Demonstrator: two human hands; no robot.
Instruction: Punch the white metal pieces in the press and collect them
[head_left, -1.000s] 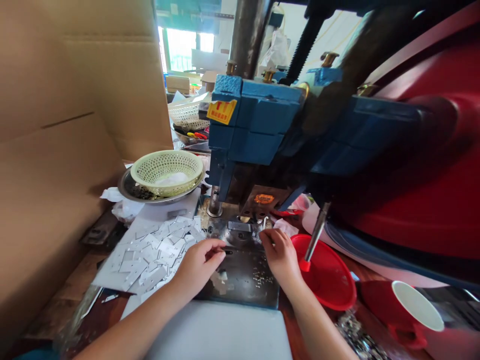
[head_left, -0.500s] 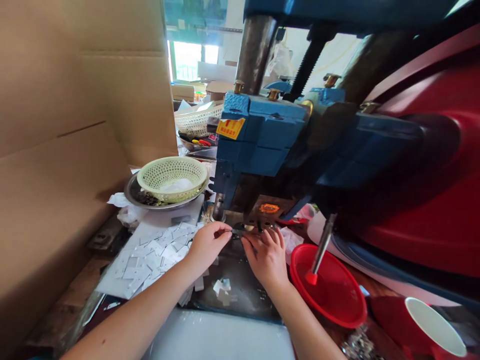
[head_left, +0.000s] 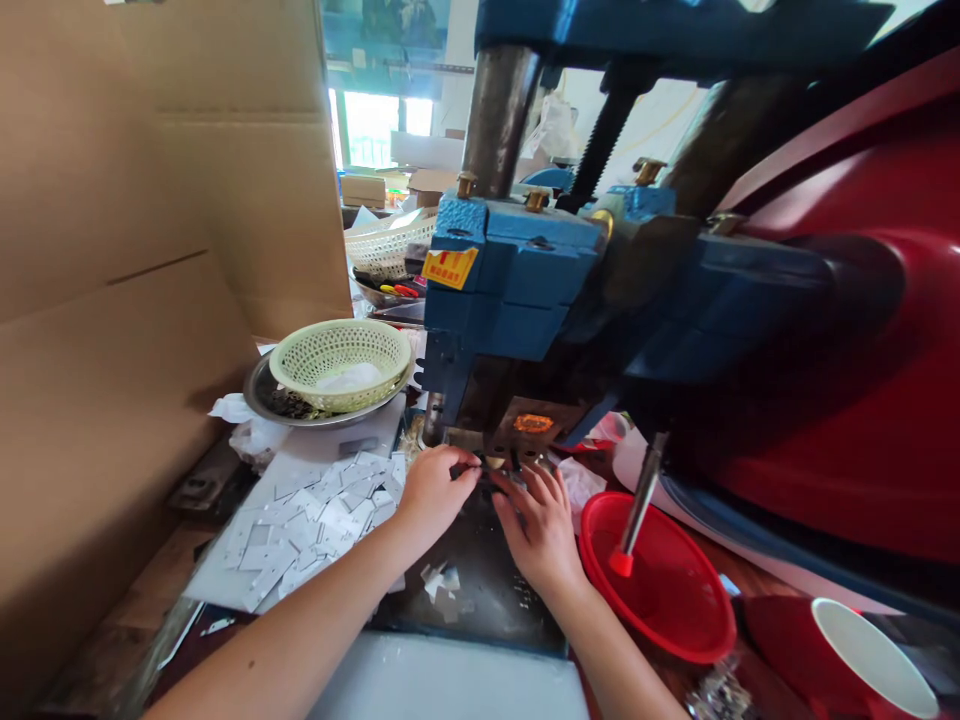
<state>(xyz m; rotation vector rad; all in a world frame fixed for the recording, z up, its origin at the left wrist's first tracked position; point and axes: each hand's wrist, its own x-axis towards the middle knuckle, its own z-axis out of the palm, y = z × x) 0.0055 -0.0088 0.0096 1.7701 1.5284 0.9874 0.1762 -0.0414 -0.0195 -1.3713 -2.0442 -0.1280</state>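
Both hands are at the foot of a blue press, close under its lower block. My left hand is closed, thumb and forefinger pinched together at the tool; what they hold is too small and dark to make out. Just to its right, my right hand has its fingers slightly spread and bent forward, fingertips at the tool's edge. Small pale metal pieces lie on the dark press bed below the hands. Many flat silvery plates are heaped on a white board at the left.
A pale green basket rests in a metal bowl behind the plates. Cardboard walls the left side. On the right are a red basin, a metal lever with a red end and a large red wheel.
My left hand has shifted slightly right, closer to the right hand and the tool. The view has moved a little.
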